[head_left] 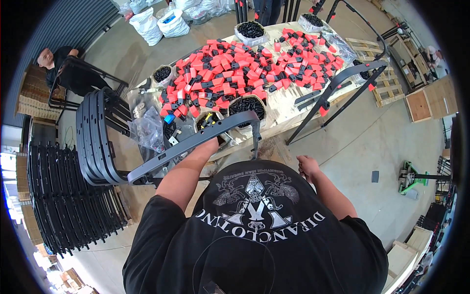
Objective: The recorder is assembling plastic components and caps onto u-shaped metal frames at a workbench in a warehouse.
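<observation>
A dark grey metal frame (pixel 188 147) with a long curved bar slants across in front of me at the table's near edge. My left forearm reaches up to this bar, and the fingers of my left hand (pixel 211 144) are hidden at it. Just past the bar, near that hand, stands an open bag of black and yellow small parts (pixel 209 120). An open bag of black plugs (pixel 246 109) sits to its right. Off the table's near side, my right hand (pixel 307 167) is closed with curled fingers; what they hold, if anything, cannot be made out.
A large heap of red and black plastic pieces (pixel 220 73) covers the table (pixel 281 113). Another dark frame (pixel 338 93) leans at its right end. Several curved frames (pixel 95 139) stand at left beside stacked black frames (pixel 73 196). A person (pixel 73 68) stands far left; a green pallet jack (pixel 409 179) is at right.
</observation>
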Demonstrator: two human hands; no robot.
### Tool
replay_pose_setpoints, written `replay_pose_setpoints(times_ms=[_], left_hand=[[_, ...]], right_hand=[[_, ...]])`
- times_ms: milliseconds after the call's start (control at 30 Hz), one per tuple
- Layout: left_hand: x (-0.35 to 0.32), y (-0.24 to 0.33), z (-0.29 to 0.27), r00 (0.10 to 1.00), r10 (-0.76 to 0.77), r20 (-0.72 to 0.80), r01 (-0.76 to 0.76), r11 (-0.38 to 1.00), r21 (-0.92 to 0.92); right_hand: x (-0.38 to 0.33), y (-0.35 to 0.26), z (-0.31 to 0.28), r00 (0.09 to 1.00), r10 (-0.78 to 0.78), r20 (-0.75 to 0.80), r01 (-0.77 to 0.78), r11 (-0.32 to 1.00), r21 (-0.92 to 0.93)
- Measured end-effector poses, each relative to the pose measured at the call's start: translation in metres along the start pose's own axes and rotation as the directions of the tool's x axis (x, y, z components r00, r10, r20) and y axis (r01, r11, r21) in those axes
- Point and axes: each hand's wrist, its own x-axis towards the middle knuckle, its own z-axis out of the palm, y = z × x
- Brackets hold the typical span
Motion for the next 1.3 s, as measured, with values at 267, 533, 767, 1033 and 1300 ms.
replay_pose_setpoints(times_ms=[267, 533, 767, 1033, 1300], left_hand=[[-0.022, -0.010, -0.019, 0.999, -0.045, 0.019, 0.047, 0.988, -0.145], [-0.084, 0.074, -0.078, 0.814, 0.522, 0.253, -0.100, 0.555, -0.826], [-0.104, 0.049, -0.093, 0.892, 0.434, 0.125, -0.300, 0.777, -0.553], [-0.142, -0.038, -0.011, 0.965, -0.090, 0.246, 0.250, 0.587, -0.770], [-0.184, -0.043, 0.039, 0.893, -0.342, 0.292, 0.440, 0.537, -0.719]], right_hand=[[0.009, -0.025, 0.055, 0.960, -0.098, 0.262, 0.160, 0.960, -0.229], [-0.019, -0.059, 0.147, 0.722, 0.028, 0.691, -0.161, 0.978, 0.129], [0.000, -0.063, 0.119, 0.648, 0.076, 0.758, -0.154, 0.988, 0.032], [0.046, -0.099, 0.064, 0.815, -0.186, 0.548, 0.061, 0.970, 0.237], [0.131, -0.223, 0.120, 0.828, -0.535, 0.167, 0.561, 0.794, -0.234]])
